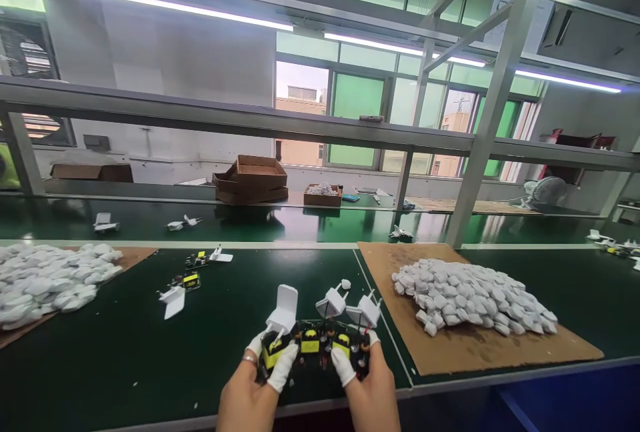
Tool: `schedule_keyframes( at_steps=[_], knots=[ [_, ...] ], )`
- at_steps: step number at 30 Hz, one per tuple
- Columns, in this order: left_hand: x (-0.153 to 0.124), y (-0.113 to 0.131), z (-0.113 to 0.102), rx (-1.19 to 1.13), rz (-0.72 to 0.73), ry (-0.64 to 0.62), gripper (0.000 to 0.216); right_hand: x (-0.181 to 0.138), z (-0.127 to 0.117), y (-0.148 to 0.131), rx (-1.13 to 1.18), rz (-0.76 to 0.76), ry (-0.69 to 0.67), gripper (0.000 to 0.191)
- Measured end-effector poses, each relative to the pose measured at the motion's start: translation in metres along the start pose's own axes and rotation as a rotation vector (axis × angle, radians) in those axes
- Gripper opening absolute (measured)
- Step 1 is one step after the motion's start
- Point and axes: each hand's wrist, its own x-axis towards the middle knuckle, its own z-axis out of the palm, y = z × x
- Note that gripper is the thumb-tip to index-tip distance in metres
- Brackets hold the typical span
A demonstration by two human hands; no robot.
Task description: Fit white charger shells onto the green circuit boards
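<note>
Near the front edge of the bench, my left hand [256, 379] and my right hand [367, 377] grip a row of circuit boards [320, 359] from its two ends. White coverings wrap several fingertips, and a ring is on the left hand. Yellow-taped transformers [310, 341] and dark round parts show on the boards. From their far side stick out white plug housings: one upright at the left [284, 305], two with metal pins at the right, of which one [333, 301] is in the middle. Thin wires run between the right-hand housings and the boards. A small white piece [346, 283] lies just beyond.
On the right, cardboard [395, 325] bears a heap of small white pieces [475, 295]; another white heap [50, 279] is at left. Loose boards with plugs [187, 282] lie left of centre. Behind are brown boxes [260, 175], a metal post [493, 102] and a fan [547, 191].
</note>
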Motion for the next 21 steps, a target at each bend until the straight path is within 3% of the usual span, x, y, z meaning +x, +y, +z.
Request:
schedule_keyframes(
  at_steps=[3,6,9,13,17,21],
  knots=[
    [0.004,0.008,-0.011,-0.211,-0.07,-0.205,0.049,0.01,-0.01,-0.008,0.144,-0.003,-0.11,0.039],
    [-0.004,0.021,-0.022,-0.498,-0.246,-0.315,0.039,0.018,-0.013,-0.013,0.476,0.156,-0.358,0.047],
    [-0.014,0.031,-0.029,-0.757,-0.46,-0.304,0.037,0.017,-0.006,-0.018,0.737,0.323,-0.585,0.055],
    [-0.007,0.023,-0.034,-0.892,-0.526,-0.237,0.025,0.01,0.007,-0.023,0.804,0.299,-0.632,0.049],
    [0.021,0.003,-0.046,-0.474,-0.323,0.006,0.016,0.013,0.012,-0.024,0.798,0.185,-0.576,0.048],
    [0.054,0.001,-0.067,0.013,-0.14,0.02,0.026,0.026,0.022,-0.02,0.58,0.306,-0.541,0.043]
  ],
)
